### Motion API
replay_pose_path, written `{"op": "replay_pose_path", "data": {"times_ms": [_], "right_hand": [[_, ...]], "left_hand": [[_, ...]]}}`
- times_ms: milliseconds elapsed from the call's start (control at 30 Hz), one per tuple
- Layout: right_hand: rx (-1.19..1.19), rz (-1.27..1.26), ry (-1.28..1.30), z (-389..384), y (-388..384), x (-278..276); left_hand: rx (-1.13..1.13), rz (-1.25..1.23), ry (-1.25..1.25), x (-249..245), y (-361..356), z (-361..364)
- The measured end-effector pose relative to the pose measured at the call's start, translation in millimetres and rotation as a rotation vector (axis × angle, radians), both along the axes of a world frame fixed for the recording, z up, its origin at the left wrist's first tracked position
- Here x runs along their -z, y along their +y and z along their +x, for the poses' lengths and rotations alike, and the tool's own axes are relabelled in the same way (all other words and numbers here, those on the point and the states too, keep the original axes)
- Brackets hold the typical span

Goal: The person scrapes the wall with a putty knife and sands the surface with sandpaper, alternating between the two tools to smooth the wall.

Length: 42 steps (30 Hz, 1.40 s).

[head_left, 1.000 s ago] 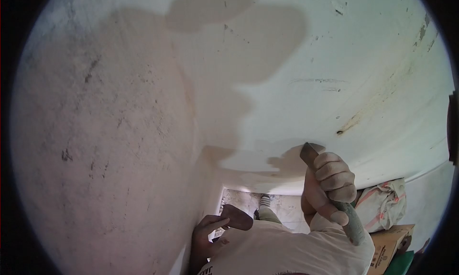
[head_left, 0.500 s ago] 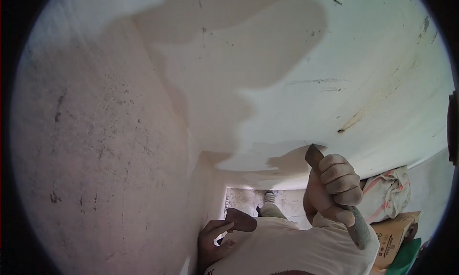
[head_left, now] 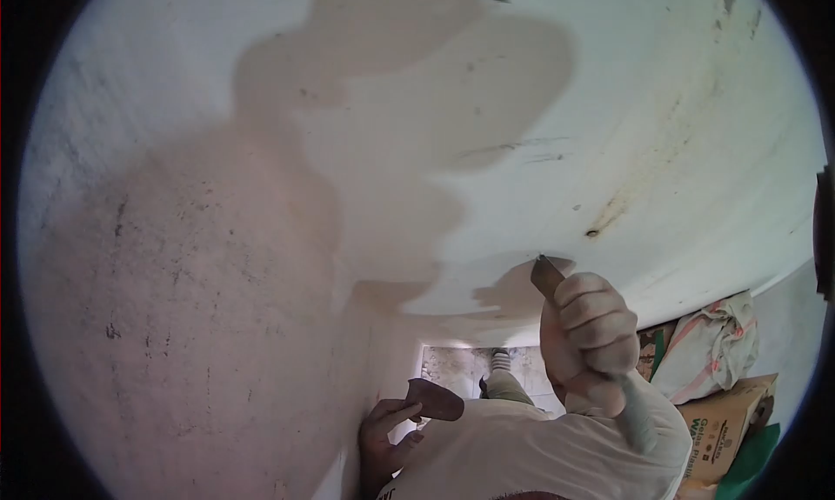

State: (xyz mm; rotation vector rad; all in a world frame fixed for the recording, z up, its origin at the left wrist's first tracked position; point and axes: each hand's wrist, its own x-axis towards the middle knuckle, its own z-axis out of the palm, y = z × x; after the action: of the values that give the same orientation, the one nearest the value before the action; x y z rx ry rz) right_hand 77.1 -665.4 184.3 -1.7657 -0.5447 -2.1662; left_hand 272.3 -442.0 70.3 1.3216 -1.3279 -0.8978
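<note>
My right hand (head_left: 596, 330) is wrapped in a fist round a scraper (head_left: 547, 277). Its dark, flat blade points up with the tip at the white wall (head_left: 487, 230), below a small hole with a brownish streak. The scraper's greyish handle sticks out beneath the fist. Lower left, near the body, my left hand (head_left: 383, 437) pinches a curved, reddish-brown piece of sandpaper (head_left: 437, 400) between thumb and fingers. That hand is beside the left wall, away from the blade.
The left wall (head_left: 174, 326) carries dark scuffs and meets the white wall in a corner. At lower right are a white sack (head_left: 718, 348) with red stripes, a cardboard box (head_left: 726, 426) and green material (head_left: 752, 465). A foot in a striped sock (head_left: 501, 361) stands on the floor below.
The view has shifted slightly, and the scraper and right hand appear a little further left and up. Both hands keep their holds.
</note>
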Motion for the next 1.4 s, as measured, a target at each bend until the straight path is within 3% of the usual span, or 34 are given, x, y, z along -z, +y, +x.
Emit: {"op": "replay_pose_path", "data": {"times_ms": [67,667,833,1000,1100,1267,1400], "right_hand": [[-0.077,0.089,0.006,-9.3,1.0,5.0],[-0.076,-0.063,-0.135,17.7,-2.3,-12.3],[-0.094,-0.054,-0.105,1.7,-4.0,5.1],[-0.026,-0.107,-0.153,18.2,-2.4,-9.7],[-0.148,-0.062,-0.129,7.3,-6.9,-3.9],[-0.152,-0.099,-0.007,-13.7,-12.3,16.9],[-0.109,-0.129,0.040,-12.5,-9.4,11.8]], "left_hand": [[-0.009,-0.009,-0.007,1.8,2.9,-1.7],[-0.016,-0.042,-0.061,17.5,3.1,1.5],[-0.026,0.028,-0.054,17.4,1.2,0.6],[0.022,0.051,0.025,13.2,-3.0,1.6],[-0.008,0.139,0.098,14.3,-0.3,0.4],[-0.057,0.203,0.249,2.6,5.2,-4.9],[-0.212,0.038,0.320,-18.0,42.8,-24.3]]}}
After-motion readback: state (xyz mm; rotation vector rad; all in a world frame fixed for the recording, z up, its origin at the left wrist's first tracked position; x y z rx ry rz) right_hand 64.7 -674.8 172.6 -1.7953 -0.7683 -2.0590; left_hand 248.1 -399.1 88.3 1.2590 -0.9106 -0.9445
